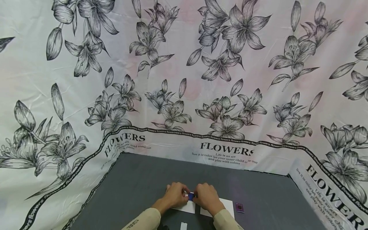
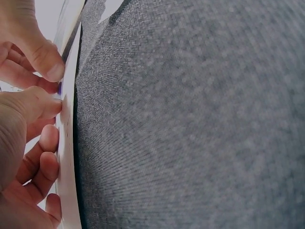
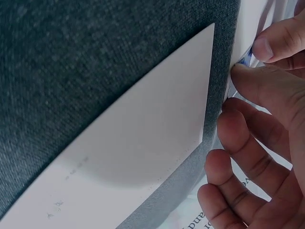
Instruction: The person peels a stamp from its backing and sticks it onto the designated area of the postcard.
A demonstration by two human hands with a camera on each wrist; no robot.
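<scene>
In the head view a small flat blue square (image 1: pixel 191 196) lies between my two hands, over a white card (image 1: pixel 189 208). My left hand (image 1: pixel 176 195) pinches its left side between thumb and index finger. From the other side my right hand (image 1: pixel 207 196) pinches its right edge. Thumb and fingertips of the left hand (image 2: pixel 24 129) sit right at the white card's face in the left wrist view. A sliver of blue (image 3: pixel 246 58) shows between both thumbs in the right wrist view. The remaining fingers of the right hand (image 3: pixel 267 157) are loosely curled; most of the square is hidden.
A second white card (image 1: pixel 228 206) lies partly under my right wrist. To its right is a small purple square packet (image 1: pixel 240 207). A white strip (image 1: pixel 183 226) lies at the near edge. Flower-printed cloth (image 1: pixel 172 153) surrounds the dark grey tabletop (image 1: pixel 138 179).
</scene>
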